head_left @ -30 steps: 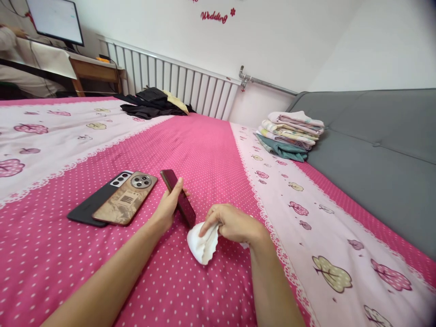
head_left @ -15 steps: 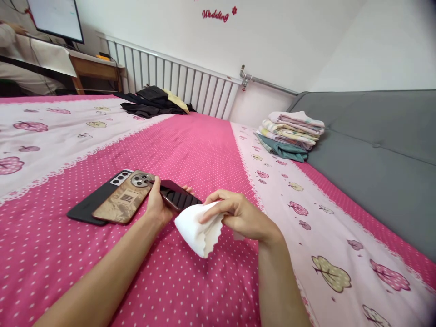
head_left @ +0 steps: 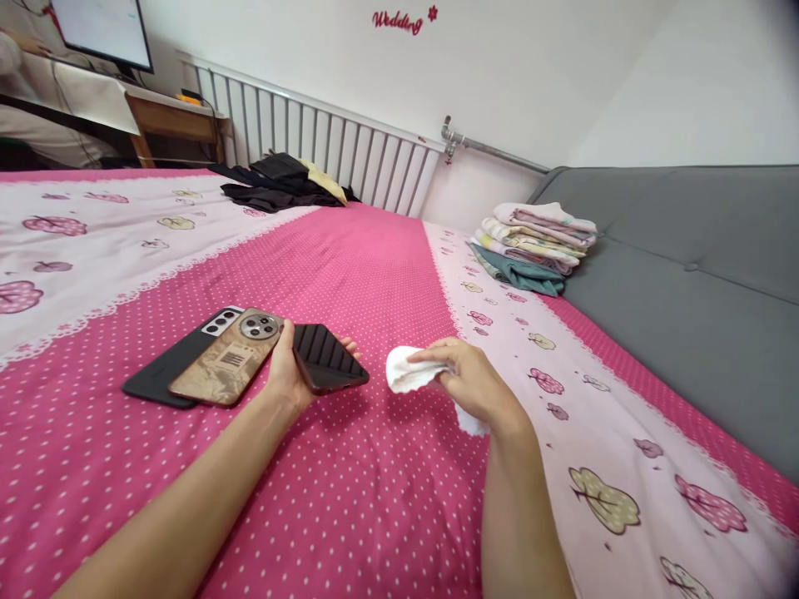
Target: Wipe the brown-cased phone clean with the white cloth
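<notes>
My left hand (head_left: pixel 290 372) holds a smartphone (head_left: pixel 330 359) with its dark, glossy screen facing up; the thumb lies along its near left edge and fingertips show past the far side. In my right hand (head_left: pixel 469 374) is a white cloth (head_left: pixel 409 371) with a zigzag edge, pinched between thumb and fingers. The cloth hangs just right of the phone, apart from it, and part of it droops below the palm. Left of my left hand, a gold patterned phone (head_left: pixel 228 359) lies back up, partly over a black phone (head_left: pixel 168 362).
Beneath everything is a bed with a pink dotted sheet (head_left: pixel 349 499). Dark clothes (head_left: pixel 280 183) lie at the far side, folded clothes (head_left: pixel 537 237) by the grey headboard (head_left: pixel 687 283). A radiator (head_left: pixel 325 133), a desk (head_left: pixel 168 125), a monitor (head_left: pixel 103 33) and a person's arm (head_left: pixel 25 43) are beyond.
My right hand has moved the cloth away from the phone, slightly up and to the right. The phone's screen is now more exposed. My left hand stays nearly in place.
</notes>
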A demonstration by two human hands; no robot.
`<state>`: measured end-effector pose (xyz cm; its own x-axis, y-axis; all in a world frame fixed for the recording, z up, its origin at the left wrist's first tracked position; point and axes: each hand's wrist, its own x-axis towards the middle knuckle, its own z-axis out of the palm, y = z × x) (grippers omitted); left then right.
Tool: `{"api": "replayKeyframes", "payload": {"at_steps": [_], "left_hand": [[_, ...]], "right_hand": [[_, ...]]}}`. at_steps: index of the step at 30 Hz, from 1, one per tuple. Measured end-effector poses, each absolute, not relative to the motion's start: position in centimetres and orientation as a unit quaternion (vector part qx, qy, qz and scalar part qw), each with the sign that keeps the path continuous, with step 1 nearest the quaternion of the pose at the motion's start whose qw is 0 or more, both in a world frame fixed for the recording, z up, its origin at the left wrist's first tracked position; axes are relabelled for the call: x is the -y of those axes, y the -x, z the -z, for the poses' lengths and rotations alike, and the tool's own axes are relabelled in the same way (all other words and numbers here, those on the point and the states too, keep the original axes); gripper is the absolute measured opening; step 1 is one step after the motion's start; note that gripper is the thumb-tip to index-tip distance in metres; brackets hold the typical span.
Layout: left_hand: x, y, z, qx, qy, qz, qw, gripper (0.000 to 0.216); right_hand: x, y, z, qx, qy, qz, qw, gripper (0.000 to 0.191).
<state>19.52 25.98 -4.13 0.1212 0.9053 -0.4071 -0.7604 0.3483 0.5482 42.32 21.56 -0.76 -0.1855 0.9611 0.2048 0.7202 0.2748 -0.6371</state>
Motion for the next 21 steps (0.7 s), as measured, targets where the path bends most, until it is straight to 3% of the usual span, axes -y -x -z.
{"api": "replayKeyframes", "payload": {"at_steps": [4,12,21], "left_hand": [[-25.9,-19.9,4.5,-0.348,-0.127,-0.577,0.728,0.078],[-25.6,-19.7,4.4,-0.360,-0.136,-0.553,0.738,0.088],[-23.4,-23.8,4.8,-0.284,-0.280,-0.613,0.682,0.056]], "right_hand": [[-20.7,-40.7,-0.4,0.735,0.512,-0.273,0.350,0.042],[-20.3,-35.2,0.2,0.786,0.460,-0.287,0.295,0.053],[-21.9,-34.4,1.9,0.722,0.469,-0.238,0.450,0.055]]}}
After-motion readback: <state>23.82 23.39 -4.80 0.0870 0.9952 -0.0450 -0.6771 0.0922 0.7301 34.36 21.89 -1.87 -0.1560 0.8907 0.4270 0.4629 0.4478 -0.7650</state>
